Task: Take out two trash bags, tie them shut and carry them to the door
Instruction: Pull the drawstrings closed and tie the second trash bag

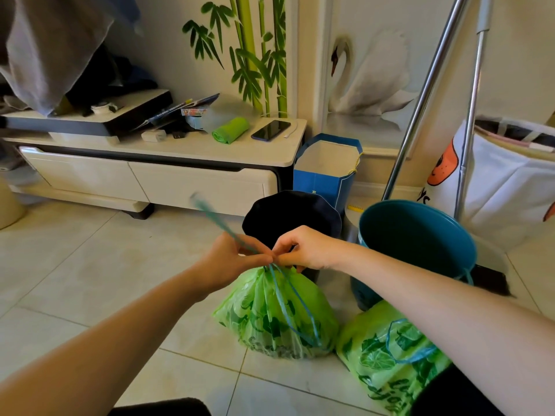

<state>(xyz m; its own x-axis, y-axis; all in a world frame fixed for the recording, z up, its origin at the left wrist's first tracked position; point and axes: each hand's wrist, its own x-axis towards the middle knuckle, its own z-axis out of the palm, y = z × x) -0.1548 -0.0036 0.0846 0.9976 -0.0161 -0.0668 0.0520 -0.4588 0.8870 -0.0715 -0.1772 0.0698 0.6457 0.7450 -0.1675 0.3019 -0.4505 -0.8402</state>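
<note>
At bag neck (265, 273) | both hands pinch drawstring (282, 298) | left hand (232, 259), right hand (303, 247) | knot hidden

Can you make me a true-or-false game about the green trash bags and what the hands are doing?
1. Both hands pinch the blue drawstring at the top of the middle green bag. True: left hand, right hand.
2. The teal bin has a green bag inside it. False: it looks empty.
3. A second green bag lies on the floor to the right. True.
4. The phone lies on the floor. False: it lies on the cabinet.
</note>
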